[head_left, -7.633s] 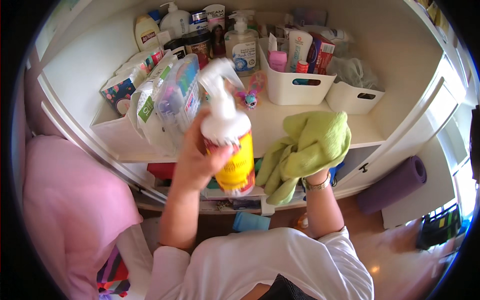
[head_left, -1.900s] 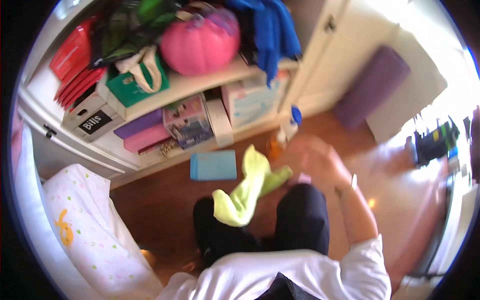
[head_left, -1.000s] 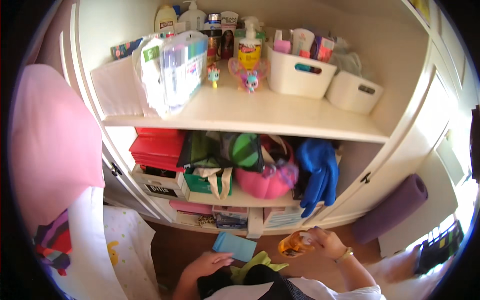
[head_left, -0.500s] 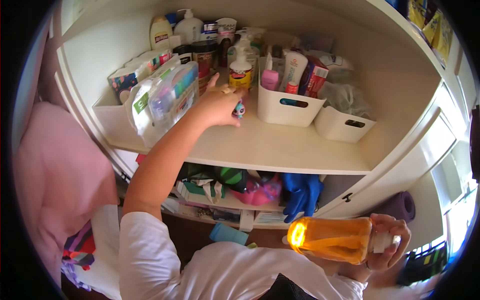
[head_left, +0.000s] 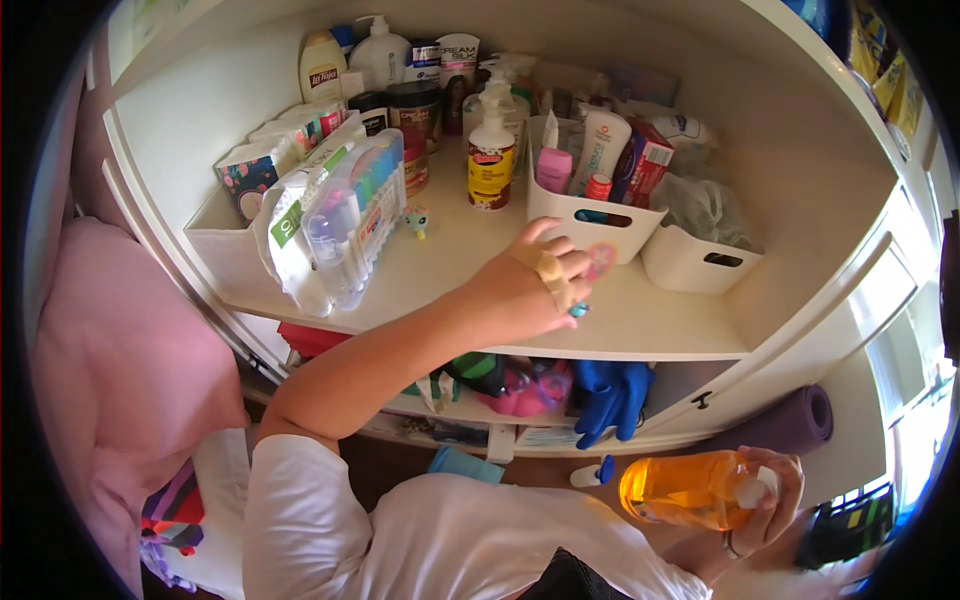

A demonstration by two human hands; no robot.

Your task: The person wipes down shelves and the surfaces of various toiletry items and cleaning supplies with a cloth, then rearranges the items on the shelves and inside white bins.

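Note:
My left hand (head_left: 550, 280) is closed over the shelf, in front of the white basket (head_left: 590, 228). A small teal toy figure (head_left: 578, 311) peeks out below its fingers, and a flat pink piece (head_left: 600, 262), too blurred to name, shows at the fingertips. Another little toy figure (head_left: 416, 221) stands on the shelf beside a clear case of coloured markers (head_left: 355, 215). Low on the right, my right hand (head_left: 775, 500) grips a clear bottle of orange liquid (head_left: 685, 490) by its white-capped end, the bottle lying sideways in the air.
A yellow-labelled pump bottle (head_left: 491, 170) stands behind my left hand. More bottles and jars line the back. A second white bin (head_left: 700, 262) holds plastic bags. Blue gloves (head_left: 612, 395) hang from the lower shelf; a purple rolled mat (head_left: 790, 415) lies right.
My left hand has moved right and nearer along the shelf, carrying the teal toy figure. The toy by the marker case has come into view. The orange bottle has shifted slightly.

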